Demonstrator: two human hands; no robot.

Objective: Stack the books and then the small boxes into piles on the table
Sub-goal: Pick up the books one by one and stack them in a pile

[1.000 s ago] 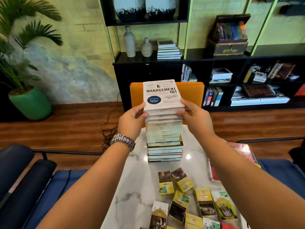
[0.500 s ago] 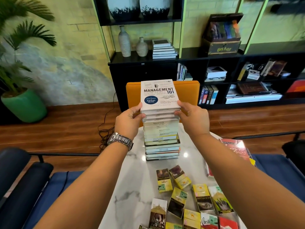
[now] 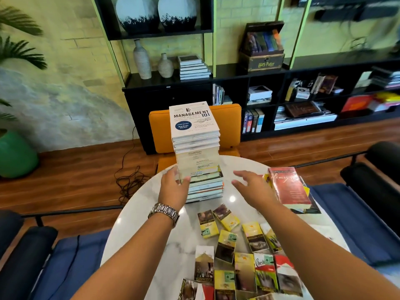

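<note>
From the head camera: a tall pile of books (image 3: 200, 169) stands at the far side of the round marble counter (image 3: 151, 213), a white "Management 101" volume (image 3: 193, 120) on top, its layers slightly out of line with one another. The left hand (image 3: 173, 187) is beside the pile's lower left edge, fingers (image 3: 176, 173) loosely spread and apparently just touching it (contact is hard to confirm through the blur). The right hand (image 3: 252, 187) hovers apart from the pile's right side, fingers (image 3: 240, 176) relaxed and spread, holding nothing.

One red book (image 3: 289, 187) lies flat at the counter's right rim on top of other printed matter, not yet on the pile. It looks like a stiff, moderately heavy paperback with a glossy cover; a pinch across its long edges seems surer than sliding it by the slick face.

The small boxes (image 3: 238, 252) lie scattered flat across the near half of the counter, some overlapping. They look light, thin-walled and film-wrapped, so likely slippery and easily dented; best taken by the narrow sides, gently. The tall pile itself probably tips easily and wants steadying low, from both sides.
</note>
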